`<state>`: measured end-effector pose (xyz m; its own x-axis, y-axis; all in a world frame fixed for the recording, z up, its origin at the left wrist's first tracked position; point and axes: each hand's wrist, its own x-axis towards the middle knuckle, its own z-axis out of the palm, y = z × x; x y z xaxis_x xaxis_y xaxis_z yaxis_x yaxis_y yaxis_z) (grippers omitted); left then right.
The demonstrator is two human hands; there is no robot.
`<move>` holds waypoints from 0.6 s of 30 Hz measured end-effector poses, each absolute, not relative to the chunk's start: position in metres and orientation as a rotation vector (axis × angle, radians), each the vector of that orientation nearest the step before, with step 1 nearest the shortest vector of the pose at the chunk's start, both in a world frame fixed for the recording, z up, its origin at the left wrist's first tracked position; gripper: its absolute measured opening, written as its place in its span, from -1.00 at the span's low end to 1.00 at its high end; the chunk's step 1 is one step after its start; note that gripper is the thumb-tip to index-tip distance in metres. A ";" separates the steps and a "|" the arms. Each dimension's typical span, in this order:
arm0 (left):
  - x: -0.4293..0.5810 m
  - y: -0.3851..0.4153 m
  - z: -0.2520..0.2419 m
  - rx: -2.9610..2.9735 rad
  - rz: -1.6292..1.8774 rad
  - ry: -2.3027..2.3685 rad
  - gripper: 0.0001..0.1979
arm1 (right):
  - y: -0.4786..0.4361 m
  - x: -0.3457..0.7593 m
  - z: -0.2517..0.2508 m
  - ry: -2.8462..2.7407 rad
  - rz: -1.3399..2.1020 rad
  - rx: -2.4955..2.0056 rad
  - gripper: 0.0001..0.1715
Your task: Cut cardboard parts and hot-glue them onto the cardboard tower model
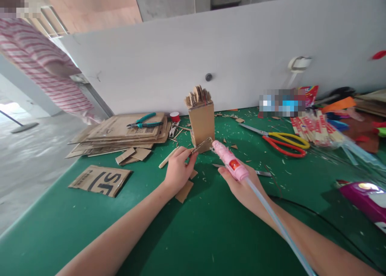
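Note:
Pinched in my left hand (180, 166) is a small strip of cardboard (201, 145), its corrugated edge facing up. My right hand (243, 187) is wrapped round a pink hot glue gun (227, 160), whose nozzle is at the far end of the strip; I cannot tell whether they touch. A long clear glue stick (271, 215) trails from the gun's back. Just behind stands an upright cardboard box (202, 125) topped with rough cardboard pieces (198, 95). Loose cardboard scraps (184, 191) lie under my left hand. A knife (263, 173) lies partly hidden behind my right hand.
Stacked cardboard sheets (120, 131) with teal-handled pliers (146, 123) are at the left, near a printed cardboard piece (101, 180). Scissors (283, 143), packaged sticks (313, 127) and a purple device (364, 203) lie right. A person in a striped shirt (39, 62) stands beyond the table's left side.

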<state>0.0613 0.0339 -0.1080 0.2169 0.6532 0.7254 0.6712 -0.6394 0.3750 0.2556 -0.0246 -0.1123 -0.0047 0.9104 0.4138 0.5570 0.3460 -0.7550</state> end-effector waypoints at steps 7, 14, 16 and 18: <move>0.062 0.034 -0.108 -2.464 -1.440 -1.316 -0.81 | -0.027 0.252 -0.108 -1.803 0.504 -1.281 -0.67; 0.062 0.034 -0.108 -2.485 -1.461 -1.308 -0.82 | -0.030 0.249 -0.103 -1.901 0.526 -1.249 -0.66; 0.061 0.035 -0.108 -2.478 -1.465 -1.317 -0.81 | -0.029 0.250 -0.104 -1.867 0.564 -1.282 -0.67; 0.061 0.035 -0.109 -2.477 -1.465 -1.326 -0.81 | -0.029 0.250 -0.104 -1.863 0.557 -1.288 -0.67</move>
<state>0.0609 0.0352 -0.1091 0.2221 0.6667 0.7115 0.6419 -0.6492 0.4080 0.2500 -0.0289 -0.1041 -0.1750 0.9183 0.3552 0.5723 0.3884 -0.7222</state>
